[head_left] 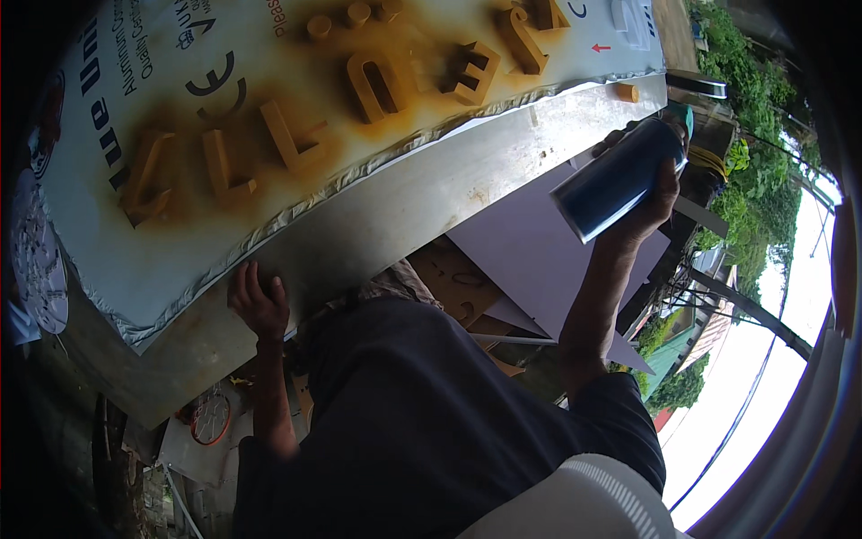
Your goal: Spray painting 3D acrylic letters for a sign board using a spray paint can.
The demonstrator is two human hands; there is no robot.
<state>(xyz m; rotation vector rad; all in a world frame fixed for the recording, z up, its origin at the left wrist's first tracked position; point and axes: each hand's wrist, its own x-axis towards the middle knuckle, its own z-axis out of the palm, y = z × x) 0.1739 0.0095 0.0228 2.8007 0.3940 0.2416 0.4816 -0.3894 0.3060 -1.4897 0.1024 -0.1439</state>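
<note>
My right hand (663, 193) grips a dark blue spray can (615, 180), raised and tilted at the right, beyond the table's near edge. Its top end is partly hidden by my fingers. My left hand (260, 298) rests on the metal tabletop (359, 211) near its front edge, fingers apart and holding nothing. Several raised block letters (375, 88), coated golden brown, lie on a white printed sheet (296, 193). Brown overspray surrounds them. Small round pieces (357, 13) of the same colour sit at the far side.
A small golden-brown cylinder (627, 92) stands on the bare metal at the right. White boards (530, 242) and brown cardboard (453, 280) lie below the table. A round, speckled object (40, 260) is at the left edge. An orange hoop (211, 419) hangs at lower left.
</note>
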